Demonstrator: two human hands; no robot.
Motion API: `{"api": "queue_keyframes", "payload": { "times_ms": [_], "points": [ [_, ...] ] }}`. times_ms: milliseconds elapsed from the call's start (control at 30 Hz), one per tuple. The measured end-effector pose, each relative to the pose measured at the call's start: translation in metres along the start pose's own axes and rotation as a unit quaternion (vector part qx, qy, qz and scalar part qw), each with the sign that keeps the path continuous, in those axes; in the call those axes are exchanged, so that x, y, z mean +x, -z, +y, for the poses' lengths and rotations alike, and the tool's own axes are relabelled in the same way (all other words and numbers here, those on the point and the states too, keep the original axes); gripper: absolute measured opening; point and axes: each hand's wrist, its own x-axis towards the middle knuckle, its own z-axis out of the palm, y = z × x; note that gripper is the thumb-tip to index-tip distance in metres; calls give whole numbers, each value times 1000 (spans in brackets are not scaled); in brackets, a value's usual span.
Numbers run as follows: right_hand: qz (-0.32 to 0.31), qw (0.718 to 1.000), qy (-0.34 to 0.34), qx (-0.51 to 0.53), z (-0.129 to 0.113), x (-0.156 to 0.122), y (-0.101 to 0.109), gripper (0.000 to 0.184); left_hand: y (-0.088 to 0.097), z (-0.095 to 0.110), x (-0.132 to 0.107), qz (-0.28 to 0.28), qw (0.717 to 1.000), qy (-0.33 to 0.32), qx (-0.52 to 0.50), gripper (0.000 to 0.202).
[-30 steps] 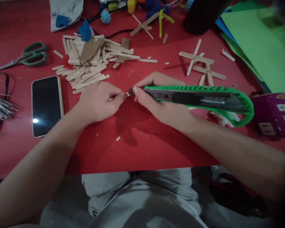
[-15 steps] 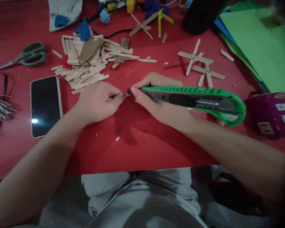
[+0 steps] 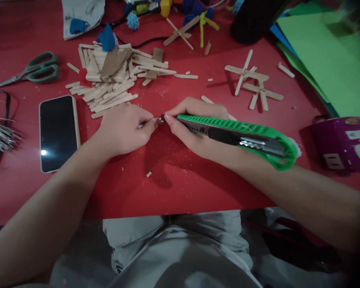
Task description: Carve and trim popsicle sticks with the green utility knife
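Observation:
My right hand [image 3: 201,122] is closed round a green utility knife [image 3: 237,133]. Its blade end points left, at my left fingertips, and the handle slants back over my right forearm. My left hand [image 3: 124,128] pinches a small piece of wooden stick [image 3: 161,119], mostly hidden by thumb and finger; only a pale tip shows against the blade. Both hands are just above the red table [image 3: 132,196], their fingertips almost meeting. A craft stick [image 3: 208,99] lies partly hidden behind my right hand. Small wood shavings and a chip [image 3: 149,174] lie below the hands.
Beyond my left hand is a pile of craft sticks [image 3: 114,88]. A phone [image 3: 60,134] and scissors [image 3: 43,68] lie to the left. Crossed sticks [image 3: 246,73], green paper [image 3: 321,52] and a purple power socket block [image 3: 342,142] are on the right; a black cylinder [image 3: 252,22] stands behind.
The knife's handle end has swung toward me and slightly left, and my right hand has turned a little with it. More of the craft stick behind that hand shows. My left hand stays nearly still.

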Motion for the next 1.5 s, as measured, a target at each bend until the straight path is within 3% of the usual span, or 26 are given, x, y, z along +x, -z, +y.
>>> {"api": "queue_keyframes", "payload": {
  "times_ms": [400, 600, 1500],
  "points": [
    [-8, 996, -42, 73, -1, -4, 1, 13, 3, -1, 0, -7, 1000, -5, -8, 41],
    [35, 997, -48, 53, -4, -2, 0, 14, 3, -2, -1, -6, 1000, -6, -11, 39],
    [-5, 997, -38, 65, -1, -1, 1, 13, 3, -2, 0, -12, 1000, -3, -19, 39]
  ]
}}
